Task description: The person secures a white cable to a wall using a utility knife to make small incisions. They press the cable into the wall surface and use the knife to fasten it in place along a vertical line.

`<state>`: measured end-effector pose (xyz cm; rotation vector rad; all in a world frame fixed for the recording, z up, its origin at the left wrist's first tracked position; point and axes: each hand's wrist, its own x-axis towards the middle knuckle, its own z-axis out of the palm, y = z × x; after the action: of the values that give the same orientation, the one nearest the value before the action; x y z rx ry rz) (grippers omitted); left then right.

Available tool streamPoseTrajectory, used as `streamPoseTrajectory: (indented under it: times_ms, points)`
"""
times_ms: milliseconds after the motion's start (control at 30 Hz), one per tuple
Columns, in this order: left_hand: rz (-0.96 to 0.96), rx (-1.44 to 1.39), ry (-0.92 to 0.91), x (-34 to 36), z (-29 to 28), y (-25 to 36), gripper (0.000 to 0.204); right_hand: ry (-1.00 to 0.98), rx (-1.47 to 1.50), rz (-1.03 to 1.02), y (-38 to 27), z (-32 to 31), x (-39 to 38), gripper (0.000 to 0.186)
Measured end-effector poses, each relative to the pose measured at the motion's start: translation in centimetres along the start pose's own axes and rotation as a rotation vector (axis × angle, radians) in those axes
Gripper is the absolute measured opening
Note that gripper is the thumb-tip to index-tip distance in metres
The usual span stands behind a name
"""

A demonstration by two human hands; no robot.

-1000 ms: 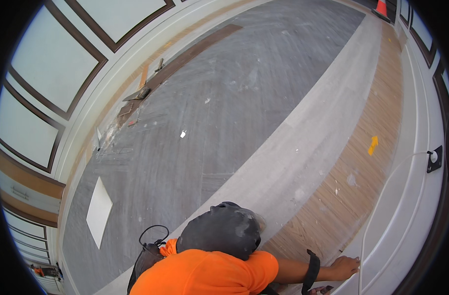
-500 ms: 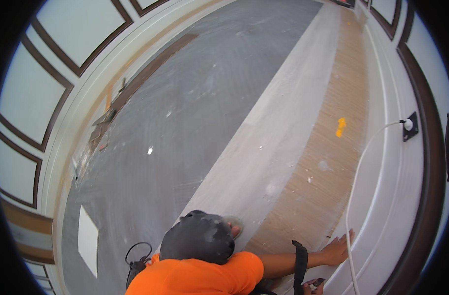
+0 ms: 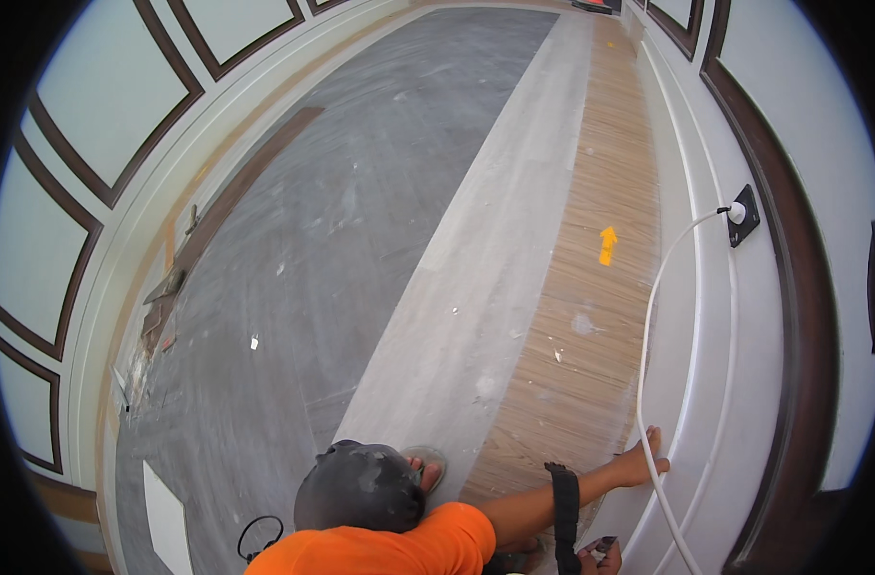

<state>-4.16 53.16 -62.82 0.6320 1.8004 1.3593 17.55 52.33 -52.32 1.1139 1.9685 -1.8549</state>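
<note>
My left arm, in an orange sleeve, reaches across to the right. At its end my left hand [image 3: 639, 464] rests low by the white skirting [image 3: 691, 422], fingers apart, with a white cable [image 3: 645, 422] passing over it. Close to the lower edge, my right hand [image 3: 598, 558] is partly cut off, its fingers curled around something small and dark that I cannot make out. A black strap [image 3: 565, 513] hangs in front of my left forearm. Left of the arm is my bent knee [image 3: 359, 487] in dark cloth, with a sandalled foot [image 3: 426, 470] beyond it.
Wood-pattern flooring [image 3: 562, 287] with a yellow arrow sticker [image 3: 607, 246] runs along the right wall. Beside it lie a pale strip [image 3: 457, 259] and dusty grey floor [image 3: 303, 240]. The cable leads to a wall socket [image 3: 743, 217]. A white board [image 3: 166, 517] lies at left.
The view has swung slightly, shifting the room leftward. My left hand has turned from lying flat with fingers extended to a more side-on pose by the skirting.
</note>
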Motion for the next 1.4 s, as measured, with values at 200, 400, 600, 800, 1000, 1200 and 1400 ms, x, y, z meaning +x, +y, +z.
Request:
streamPoseTrajectory:
  times_ms: [200, 400, 600, 800, 1000, 1200, 1400]
  points:
    - [-0.056, -0.066, -0.019, -0.6, -0.9, 1.1, 0.092, 0.016, -0.015, -0.068, 1.8, -0.5, 0.9, 0.029]
    - [-0.066, 0.018, 0.109, -2.1, -0.4, 1.4, 0.075, -0.056, 0.061, -0.022, 2.4, -0.5, 1.0, 0.034]
    - [-0.166, 0.053, 0.184, -3.2, -0.1, 3.3, 0.054, -0.022, -0.039, 0.122, -2.8, 0.8, -0.8, 0.035]
    - [-0.167, 0.125, 0.277, -4.7, -0.5, 5.5, 0.043, 0.054, -0.005, -0.241, -0.3, 1.6, 1.0, 0.02]
    - [-0.227, 0.115, 0.212, -4.1, -0.1, 5.3, 0.038, 0.088, -0.087, -0.2, 0.0, 1.0, 0.7, 0.013]
    - [-0.176, 0.218, 0.068, -2.9, 1.7, 0.6, 0.056, 0.06, -0.218, 0.248, -1.1, 1.6, 1.0, 0.035]
    - [-0.307, 0.02, -0.155, -3.9, -1.1, 3.1, 0.087, 0.037, -0.114, 0.152, -1.9, 1.4, 0.2, 0.04]
